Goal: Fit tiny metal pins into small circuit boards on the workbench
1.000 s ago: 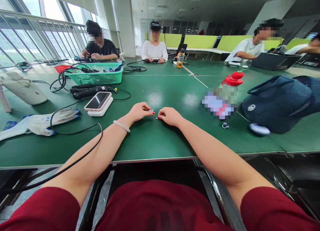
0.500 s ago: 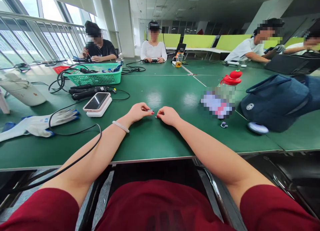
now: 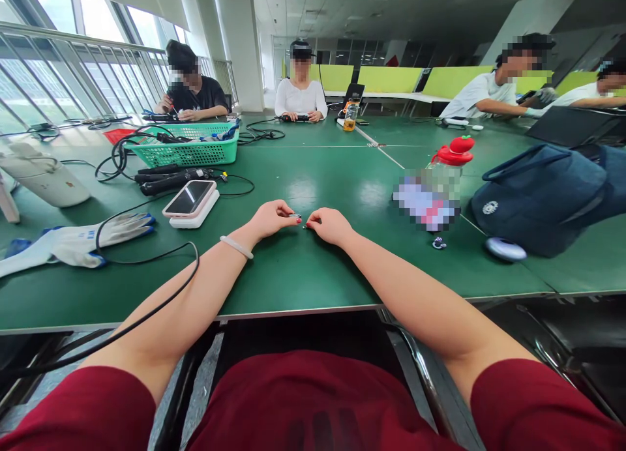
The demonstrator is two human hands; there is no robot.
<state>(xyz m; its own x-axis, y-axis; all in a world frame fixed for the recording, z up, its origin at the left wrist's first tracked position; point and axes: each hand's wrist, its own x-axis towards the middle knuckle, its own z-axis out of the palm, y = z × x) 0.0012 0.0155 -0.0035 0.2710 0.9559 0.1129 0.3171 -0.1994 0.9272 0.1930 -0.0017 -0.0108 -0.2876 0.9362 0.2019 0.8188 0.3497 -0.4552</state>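
Note:
Over the middle of the green table [image 3: 293, 275], my left hand [image 3: 270, 219] pinches a small silvery metal piece [image 3: 295, 216] between thumb and fingertips; its kind is too small to make out. Just to the right, my right hand [image 3: 330, 226] is closed in a pinch, with a tiny shiny bit [image 3: 305, 227] at its fingertips. A narrow gap separates the two hands. Both rest low, at or close to the table surface. The curled fingers hide most of what the right hand holds.
Left of my hands lie a phone on a white box [image 3: 192, 200], a work glove [image 3: 92, 239] and a black cable [image 3: 186, 288]. Behind stands a green basket [image 3: 190, 152]. To the right are a red-capped bottle [image 3: 452, 158], a blue bag [image 3: 538, 200] and a white mouse-like object [image 3: 505, 249]. Several people sit around the table.
My hands keep nearly the same place and pinch; the right fingertips have shifted very slightly. At the far right, a co-worker's arms have moved.

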